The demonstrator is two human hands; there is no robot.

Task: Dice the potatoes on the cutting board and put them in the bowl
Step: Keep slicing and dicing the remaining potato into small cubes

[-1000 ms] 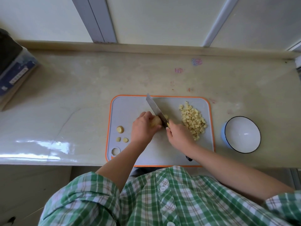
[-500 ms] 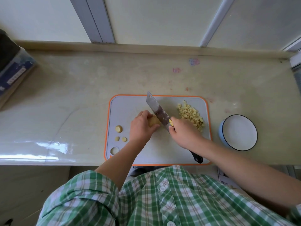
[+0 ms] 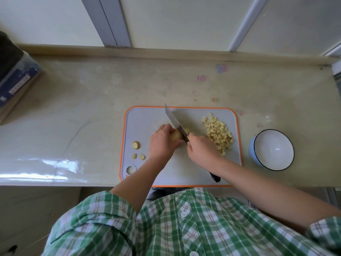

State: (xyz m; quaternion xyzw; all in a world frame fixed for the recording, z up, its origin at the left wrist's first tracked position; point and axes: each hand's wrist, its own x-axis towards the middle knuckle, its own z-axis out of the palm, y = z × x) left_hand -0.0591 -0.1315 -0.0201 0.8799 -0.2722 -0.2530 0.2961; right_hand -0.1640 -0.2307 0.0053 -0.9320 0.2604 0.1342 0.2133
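Pale, glossy stone counter (image 3: 92, 111) across the whole view. At its near edge, a grey rectangular plastic cutting board with an orange rim (image 3: 145, 119). Just right of the board, not touching it, a round white bowl with a blue outside and dark rim (image 3: 271, 145), upright. Heaped on the board's right half, a pile of small pale-yellow potato dice (image 3: 217, 134). Mid-board, a steel cleaver-style knife with a black handle (image 3: 174, 121), tip angled far-left. Right hand (image 3: 201, 150) wrapped around the handle just behind the blade. Left hand (image 3: 162, 143) curled over a yellow-skinned potato (image 3: 175, 136), gripping it under the blade, pale cut flesh showing just right of the steel. Near the board's left edge, well apart from both hands, three small round potato offcuts (image 3: 135, 145).
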